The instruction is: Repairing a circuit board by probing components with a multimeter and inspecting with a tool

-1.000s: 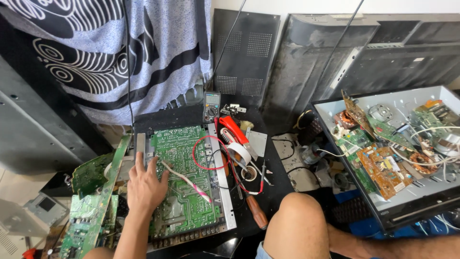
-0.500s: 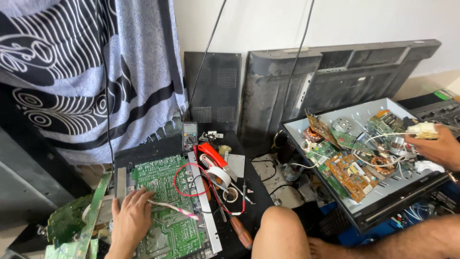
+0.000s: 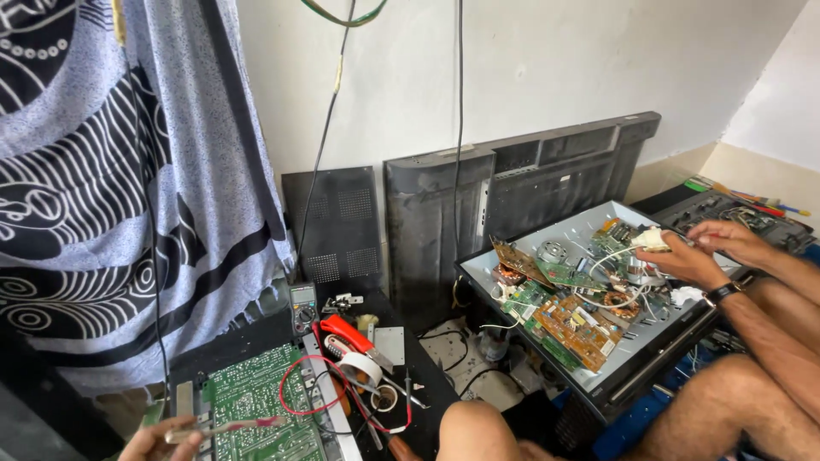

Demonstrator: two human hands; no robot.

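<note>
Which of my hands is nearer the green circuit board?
Left. That hand holds a thin tool over the board; the right is out of view. Hands at the tray seem someone else's.

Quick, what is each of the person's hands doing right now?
Left hand: closed on a thin rod, over the green circuit board.
Right hand: not in view; the hands at the tray are a co-worker's.

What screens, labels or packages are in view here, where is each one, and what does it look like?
Multimeter: on the dark work surface by the wall, behind the green circuit board; small upright body with a pale greyish display above a round dial.
Flat panel tray: on the right, lying face up, pale inside with a dark rim, filled with loose boards.
No packages or legible labels show.
</note>
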